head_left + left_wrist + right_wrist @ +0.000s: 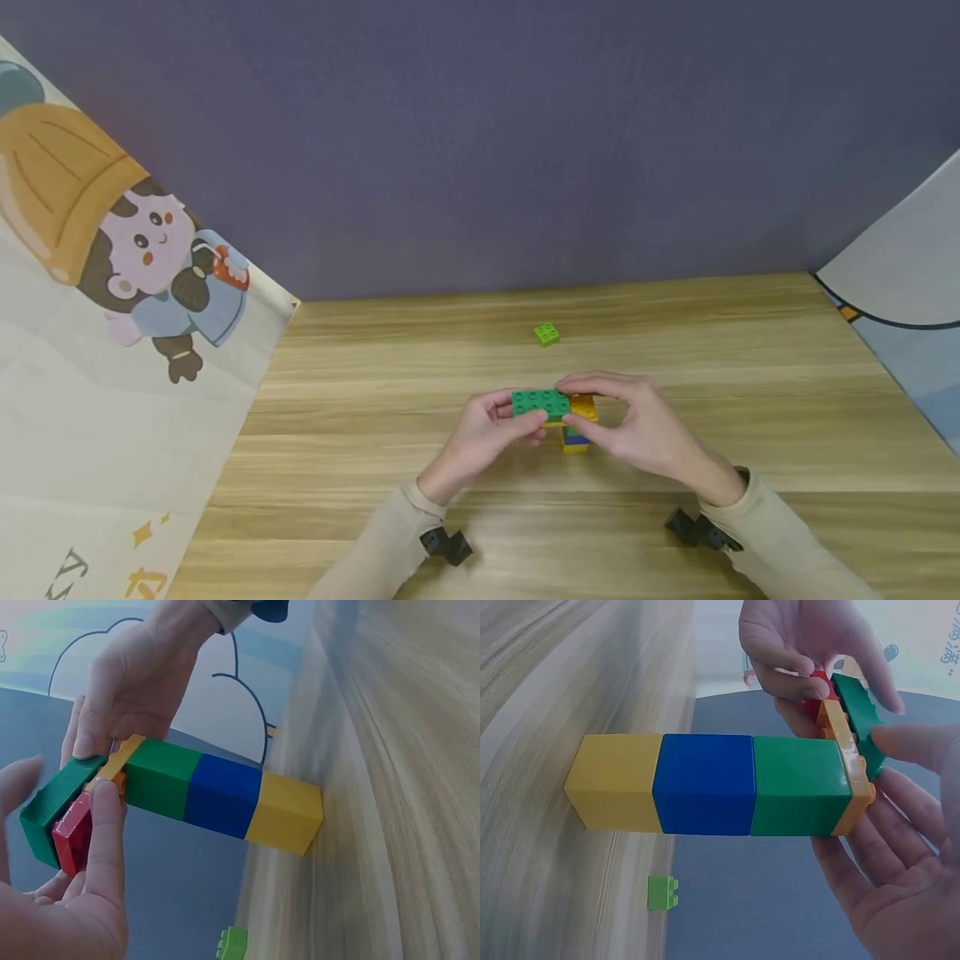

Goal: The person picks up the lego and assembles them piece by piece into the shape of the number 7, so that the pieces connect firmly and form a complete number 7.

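Note:
A tower stands on the table: a yellow block (286, 814) at the bottom, a blue block (223, 796) above it, then a green block (801, 787). Across its top lies a flat orange brick (585, 407) reaching out leftward. A long green brick (536, 398) sits on the orange one. Under the green brick's left part is a red brick (73, 834), beside the orange one. My left hand (487, 433) has its fingers curled at the red brick, thumb by the green brick's front. With thumb and fingers, my right hand (651, 429) pinches the long green brick's right end.
A small lime-green brick (547, 334) lies alone on the wooden table (360, 433), behind the tower. A dark blue-grey panel (480, 150) rises at the table's back edge. Printed sheets with cartoon drawings stand at the left and right.

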Available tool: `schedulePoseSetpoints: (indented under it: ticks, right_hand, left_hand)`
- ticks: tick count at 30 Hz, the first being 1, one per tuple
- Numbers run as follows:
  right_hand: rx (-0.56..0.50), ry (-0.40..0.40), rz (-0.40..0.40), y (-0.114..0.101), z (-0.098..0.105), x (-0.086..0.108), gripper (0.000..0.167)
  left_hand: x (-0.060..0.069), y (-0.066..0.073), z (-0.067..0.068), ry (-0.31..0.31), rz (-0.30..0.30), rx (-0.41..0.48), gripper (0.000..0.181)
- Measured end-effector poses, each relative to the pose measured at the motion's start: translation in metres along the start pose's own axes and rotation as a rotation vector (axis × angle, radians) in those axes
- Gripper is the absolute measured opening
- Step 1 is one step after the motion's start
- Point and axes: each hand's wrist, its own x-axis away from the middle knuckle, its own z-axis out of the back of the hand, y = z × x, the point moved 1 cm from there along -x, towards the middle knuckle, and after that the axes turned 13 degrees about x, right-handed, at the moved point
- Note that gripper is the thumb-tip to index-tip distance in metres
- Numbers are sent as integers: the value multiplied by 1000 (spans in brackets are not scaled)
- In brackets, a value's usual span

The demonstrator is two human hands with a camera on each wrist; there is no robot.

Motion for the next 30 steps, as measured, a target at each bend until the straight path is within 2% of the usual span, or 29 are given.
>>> schedulePoseSetpoints:
  ticks: [7, 16, 30]
  right_hand:
    - [3, -3, 22, 4, 1, -2, 40]
    - [-13, -22, 2, 9, 1, -4, 37]
    - [-18, -70, -6, 13, 4, -5, 35]
  left_hand:
    - [-4, 5, -3, 27, 12, 14, 47]
    - [-8, 9, -4, 44, 35, 39, 44]
    - [-12, 11, -7, 113, 114, 118, 41]
